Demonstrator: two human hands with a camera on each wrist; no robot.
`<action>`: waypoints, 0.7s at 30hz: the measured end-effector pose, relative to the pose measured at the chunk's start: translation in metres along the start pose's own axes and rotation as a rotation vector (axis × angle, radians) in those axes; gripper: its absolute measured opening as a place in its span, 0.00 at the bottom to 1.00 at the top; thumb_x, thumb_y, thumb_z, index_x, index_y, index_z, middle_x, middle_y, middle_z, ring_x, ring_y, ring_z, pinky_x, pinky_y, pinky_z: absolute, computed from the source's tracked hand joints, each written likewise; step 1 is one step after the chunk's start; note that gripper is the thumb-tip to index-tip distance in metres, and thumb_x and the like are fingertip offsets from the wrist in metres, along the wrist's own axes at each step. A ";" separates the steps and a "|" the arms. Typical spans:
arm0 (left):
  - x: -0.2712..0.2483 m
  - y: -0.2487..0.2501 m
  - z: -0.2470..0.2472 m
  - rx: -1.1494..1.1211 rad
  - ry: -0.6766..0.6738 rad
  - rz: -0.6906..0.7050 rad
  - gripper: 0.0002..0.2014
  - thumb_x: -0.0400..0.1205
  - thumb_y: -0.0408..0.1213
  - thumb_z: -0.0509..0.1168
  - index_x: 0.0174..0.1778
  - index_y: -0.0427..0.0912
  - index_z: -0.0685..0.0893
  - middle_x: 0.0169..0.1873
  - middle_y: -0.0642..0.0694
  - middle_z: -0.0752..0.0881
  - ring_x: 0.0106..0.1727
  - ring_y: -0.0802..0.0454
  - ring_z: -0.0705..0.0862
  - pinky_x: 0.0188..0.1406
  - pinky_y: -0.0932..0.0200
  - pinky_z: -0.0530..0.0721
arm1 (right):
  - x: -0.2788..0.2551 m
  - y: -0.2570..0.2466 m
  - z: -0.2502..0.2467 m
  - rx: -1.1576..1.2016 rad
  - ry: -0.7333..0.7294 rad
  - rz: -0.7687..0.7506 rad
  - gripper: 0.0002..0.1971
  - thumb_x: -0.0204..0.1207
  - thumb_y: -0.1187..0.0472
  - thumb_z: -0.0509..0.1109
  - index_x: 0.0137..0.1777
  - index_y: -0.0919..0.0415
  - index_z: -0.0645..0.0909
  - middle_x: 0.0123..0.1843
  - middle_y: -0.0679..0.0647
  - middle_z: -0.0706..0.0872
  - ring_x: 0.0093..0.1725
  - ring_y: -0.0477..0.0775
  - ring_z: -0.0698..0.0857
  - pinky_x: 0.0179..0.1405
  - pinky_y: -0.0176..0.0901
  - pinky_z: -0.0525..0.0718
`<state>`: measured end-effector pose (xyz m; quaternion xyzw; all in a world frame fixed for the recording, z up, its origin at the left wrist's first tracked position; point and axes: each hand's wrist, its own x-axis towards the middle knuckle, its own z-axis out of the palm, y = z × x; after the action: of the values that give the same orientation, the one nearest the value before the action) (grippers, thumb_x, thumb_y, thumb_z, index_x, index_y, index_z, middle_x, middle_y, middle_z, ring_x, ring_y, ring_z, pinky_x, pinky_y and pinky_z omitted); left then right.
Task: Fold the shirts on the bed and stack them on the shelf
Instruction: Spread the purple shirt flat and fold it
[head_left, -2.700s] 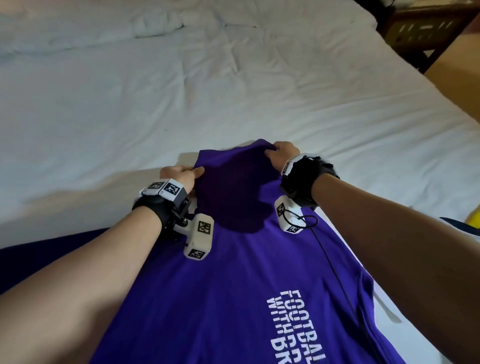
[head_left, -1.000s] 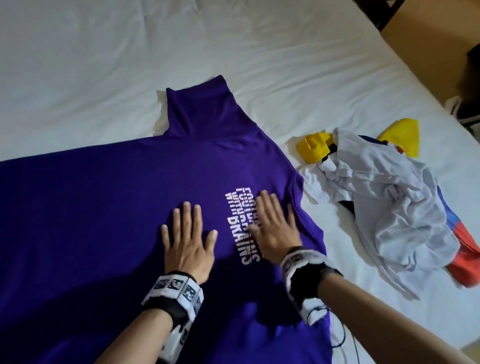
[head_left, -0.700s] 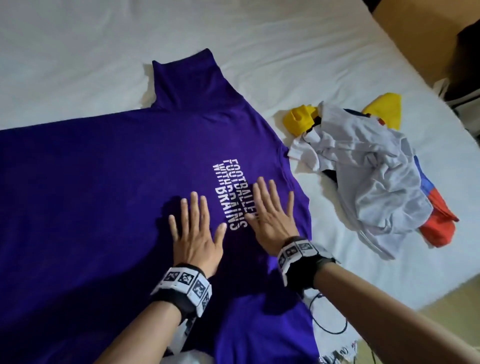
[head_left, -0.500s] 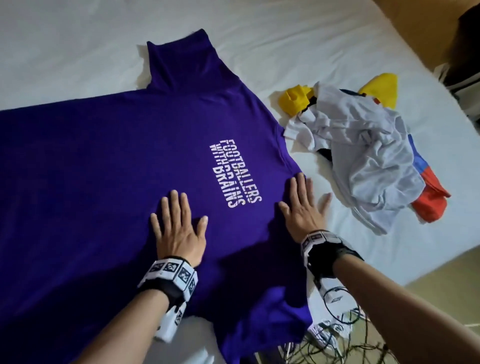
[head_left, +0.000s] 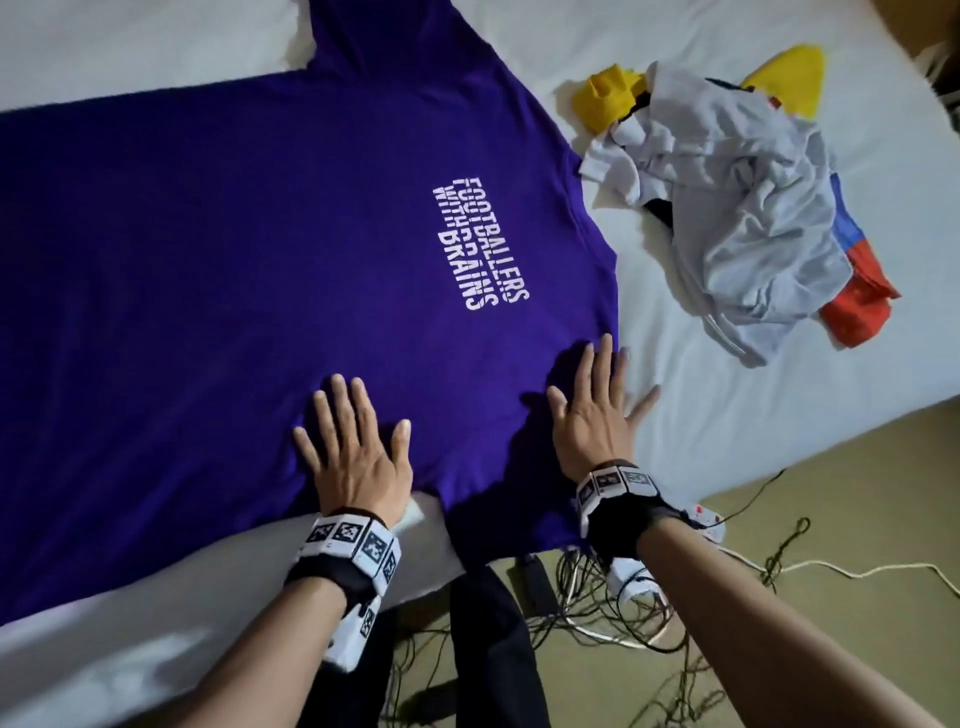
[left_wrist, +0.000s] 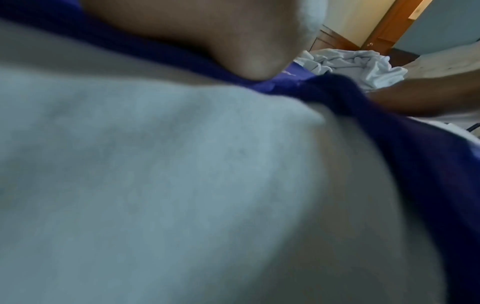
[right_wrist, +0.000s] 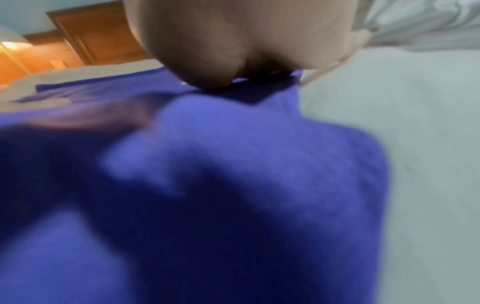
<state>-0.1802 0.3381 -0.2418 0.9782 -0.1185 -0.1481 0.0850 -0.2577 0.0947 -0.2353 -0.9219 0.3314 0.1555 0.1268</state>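
A purple shirt (head_left: 249, 249) with white lettering lies spread flat on the white bed (head_left: 727, 415), one sleeve pointing away from me. My left hand (head_left: 353, 441) presses flat on its near edge, fingers straight and spread. My right hand (head_left: 597, 415) presses flat on the shirt's right edge, thumb out over the sheet. Both wrist views are blurred; the left wrist view shows purple cloth (left_wrist: 428, 174) and sheet, and purple cloth (right_wrist: 233, 195) fills the right wrist view.
A crumpled heap of shirts lies to the right on the bed: a pale grey shirt (head_left: 743, 208) on top, yellow cloth (head_left: 608, 98) and red-and-blue cloth (head_left: 857, 296) beneath. The bed's corner ends near my wrists. Tangled cables (head_left: 675, 613) lie on the tan floor below.
Both hands let go of the sleeve, then slid flat over the shirt toward me. The right hand moved out to the shirt's right edge. The view tilted down toward the bed corner.
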 end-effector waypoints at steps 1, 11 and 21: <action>-0.008 0.007 -0.002 -0.023 -0.003 0.018 0.36 0.85 0.57 0.45 0.85 0.37 0.57 0.85 0.39 0.56 0.84 0.38 0.55 0.77 0.26 0.54 | -0.012 -0.014 -0.001 0.017 0.015 -0.050 0.35 0.84 0.40 0.41 0.86 0.56 0.42 0.87 0.51 0.37 0.85 0.53 0.33 0.76 0.76 0.31; -0.037 -0.021 -0.006 -0.039 -0.106 -0.024 0.38 0.83 0.59 0.42 0.83 0.36 0.61 0.84 0.40 0.58 0.84 0.41 0.57 0.78 0.31 0.55 | -0.083 -0.007 0.022 0.030 -0.042 -0.333 0.39 0.80 0.35 0.50 0.86 0.56 0.52 0.88 0.50 0.46 0.86 0.53 0.42 0.81 0.71 0.41; -0.036 -0.037 -0.018 -0.107 -0.084 0.446 0.31 0.71 0.50 0.58 0.66 0.36 0.84 0.70 0.41 0.82 0.72 0.40 0.79 0.72 0.44 0.72 | -0.093 0.003 0.017 -0.287 -0.226 -0.633 0.60 0.55 0.65 0.71 0.87 0.48 0.43 0.88 0.52 0.40 0.86 0.55 0.42 0.77 0.76 0.51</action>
<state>-0.1999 0.3852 -0.2225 0.9148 -0.3271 -0.1722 0.1626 -0.3309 0.1514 -0.2174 -0.9642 -0.0114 0.2542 0.0738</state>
